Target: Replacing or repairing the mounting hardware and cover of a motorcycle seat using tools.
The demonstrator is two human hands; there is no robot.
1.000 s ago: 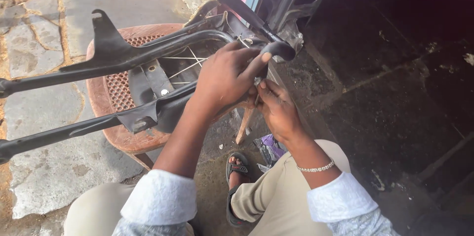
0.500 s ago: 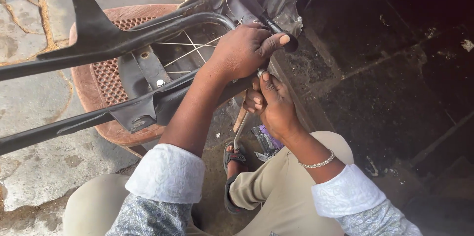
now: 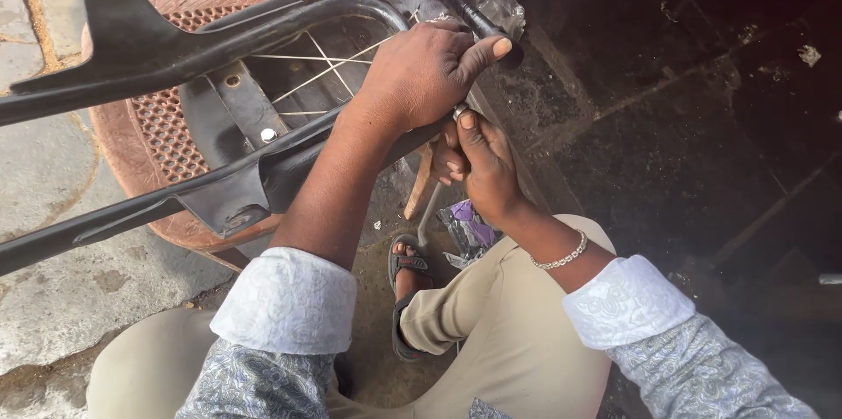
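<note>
A black bicycle frame lies across the left and top, its spoked wheel showing between the stays. My left hand is closed over the wheel's rim and tyre near the frame's rear end, thumb stretched along it. Just below, my right hand pinches a small metal part at the rim, fingers curled tight. A wooden-handled tool hangs under the hands; whether a hand grips it is hidden.
A reddish perforated plastic stool stands under the frame. My sandalled foot rests on the stone floor, beside a crumpled purple wrapper. Dark dirty paving fills the right side.
The view has moved closer and slightly down. My left hand stays clamped on the rim; my right hand has shifted a little up against it.
</note>
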